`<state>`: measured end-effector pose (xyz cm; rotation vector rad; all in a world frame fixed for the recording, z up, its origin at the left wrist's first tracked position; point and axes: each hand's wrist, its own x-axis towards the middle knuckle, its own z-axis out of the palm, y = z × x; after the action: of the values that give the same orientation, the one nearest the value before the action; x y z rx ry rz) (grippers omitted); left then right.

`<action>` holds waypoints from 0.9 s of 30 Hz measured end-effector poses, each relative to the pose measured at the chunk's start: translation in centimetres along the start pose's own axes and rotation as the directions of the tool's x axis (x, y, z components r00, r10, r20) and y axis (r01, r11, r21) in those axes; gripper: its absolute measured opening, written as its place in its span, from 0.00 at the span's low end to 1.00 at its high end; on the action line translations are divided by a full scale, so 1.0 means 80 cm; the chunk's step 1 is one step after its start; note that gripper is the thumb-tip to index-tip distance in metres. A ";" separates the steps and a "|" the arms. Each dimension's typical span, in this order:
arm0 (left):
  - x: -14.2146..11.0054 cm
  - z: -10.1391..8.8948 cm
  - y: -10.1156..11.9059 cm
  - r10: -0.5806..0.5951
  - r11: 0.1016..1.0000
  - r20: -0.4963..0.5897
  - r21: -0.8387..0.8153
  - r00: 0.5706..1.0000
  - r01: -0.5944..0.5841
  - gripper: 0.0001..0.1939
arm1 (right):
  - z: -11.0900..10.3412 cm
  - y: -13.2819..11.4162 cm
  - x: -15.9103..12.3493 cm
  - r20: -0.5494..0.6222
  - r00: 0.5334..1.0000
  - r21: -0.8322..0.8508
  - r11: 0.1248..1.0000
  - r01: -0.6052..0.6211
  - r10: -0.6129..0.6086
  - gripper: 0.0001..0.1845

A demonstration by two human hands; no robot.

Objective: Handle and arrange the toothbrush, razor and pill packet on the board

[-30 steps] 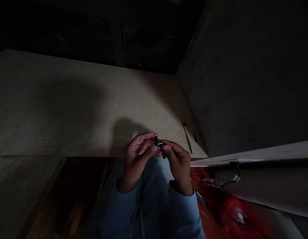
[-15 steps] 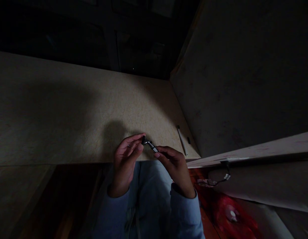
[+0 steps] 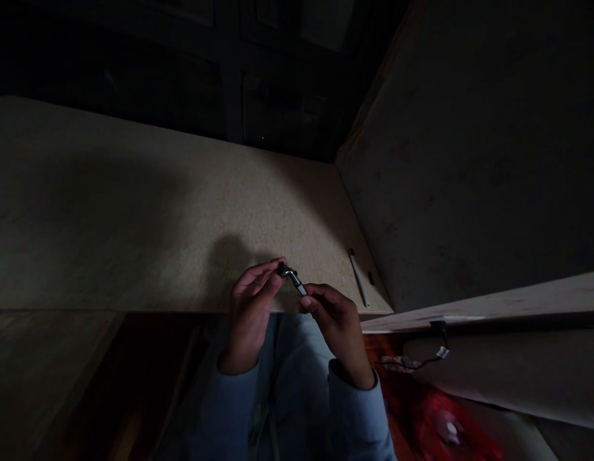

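A razor (image 3: 293,276) with a dark head, a shiny bent neck and a black-and-white handle is held over the table's front edge. My right hand (image 3: 336,320) is closed round the lower handle, thumb on top, hiding its end. At the head, my left hand (image 3: 252,307) has its thumb and fingertips closed, gripping it from the left. The head itself is partly covered by those fingers.
Right of my hands, a slim pale stick with a dark tip (image 3: 359,279) lies on the beige tabletop (image 3: 258,198), beside a small dark cap-like piece (image 3: 371,278). A wall (image 3: 470,160) rises along the right side. Below hang a black cable (image 3: 442,339) and a red bag (image 3: 434,416).
The razor's head has tilted slightly between my fingers, so its neck shows from another angle. Both hands keep their hold, and the whole view has shifted a little.
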<state>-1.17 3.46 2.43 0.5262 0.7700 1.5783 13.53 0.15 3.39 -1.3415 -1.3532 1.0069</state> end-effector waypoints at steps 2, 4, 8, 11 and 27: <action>0.002 -0.004 0.004 -0.005 0.998 -0.012 0.056 1.000 0.005 0.20 | 0.000 -0.001 -0.001 -0.030 0.999 0.025 0.999 -0.028 0.029 0.11; 0.005 -0.010 0.008 -0.007 0.993 -0.016 0.115 1.000 0.009 0.21 | -0.002 -0.003 -0.001 -0.072 0.995 0.076 0.995 -0.060 0.066 0.12; 0.015 -0.031 0.008 0.035 0.950 -0.002 0.309 0.999 -0.033 0.21 | -0.014 0.000 0.003 -0.181 0.977 0.096 0.991 -0.095 0.111 0.16; 0.025 -0.051 -0.002 0.158 0.826 0.035 0.543 0.987 -0.152 0.21 | -0.035 0.016 0.014 -0.260 0.963 -0.078 0.993 -0.094 0.071 0.18; 0.056 -0.098 -0.056 0.315 0.210 0.323 0.893 0.893 -0.397 0.17 | -0.098 0.071 0.080 -0.325 0.946 -0.828 0.486 -0.280 -0.009 0.13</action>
<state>-4.47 6.65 -6.55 1.7760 1.6409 1.3097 22.77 6.34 -0.04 -2.2851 -1.5981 0.0883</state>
